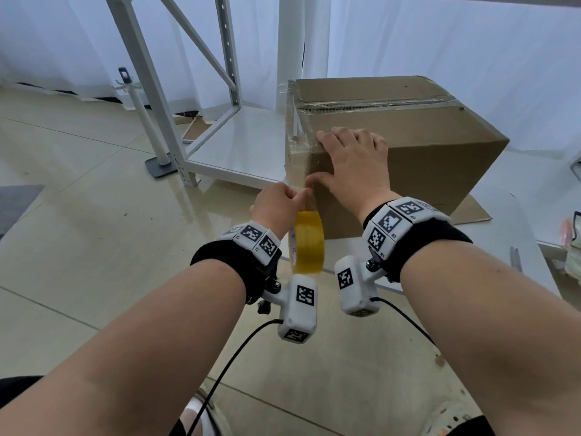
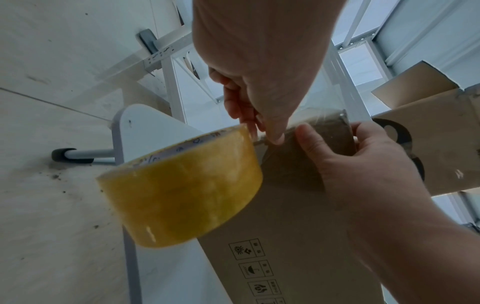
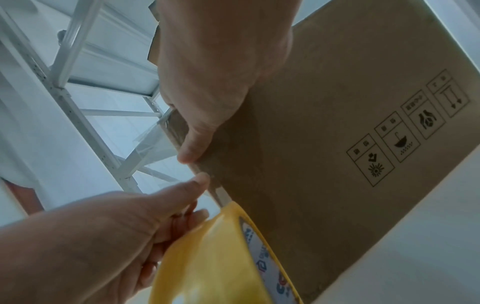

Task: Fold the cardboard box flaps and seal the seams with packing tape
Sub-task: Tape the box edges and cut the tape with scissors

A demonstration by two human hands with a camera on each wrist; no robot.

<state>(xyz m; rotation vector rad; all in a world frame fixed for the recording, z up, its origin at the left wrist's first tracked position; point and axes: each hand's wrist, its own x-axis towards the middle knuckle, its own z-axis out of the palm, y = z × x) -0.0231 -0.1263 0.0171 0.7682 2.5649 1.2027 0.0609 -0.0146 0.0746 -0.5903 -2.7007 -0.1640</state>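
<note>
A brown cardboard box (image 1: pixel 424 146) stands on a white table (image 1: pixel 496 237), its flaps folded down and clear tape along the top seam. More clear tape runs down its near left corner. My right hand (image 1: pixel 339 158) lies over that corner, fingers on the top face and thumb (image 3: pixel 192 148) pressing the tape on the vertical edge. My left hand (image 1: pixel 306 193) pinches the tape strip just below that thumb. The yellow tape roll (image 1: pixel 306 243) hangs from the strip under my left fingers (image 2: pixel 249 115), beside the box wall (image 2: pixel 285 226).
A white metal shelving frame (image 1: pixel 220 73) stands behind and left of the box. A grey stand with a flat base (image 1: pixel 160 165) is on the tiled floor to the left. Flat cardboard (image 1: pixel 471 212) sticks out under the box. Another open box (image 2: pixel 428 144) sits on the shelves.
</note>
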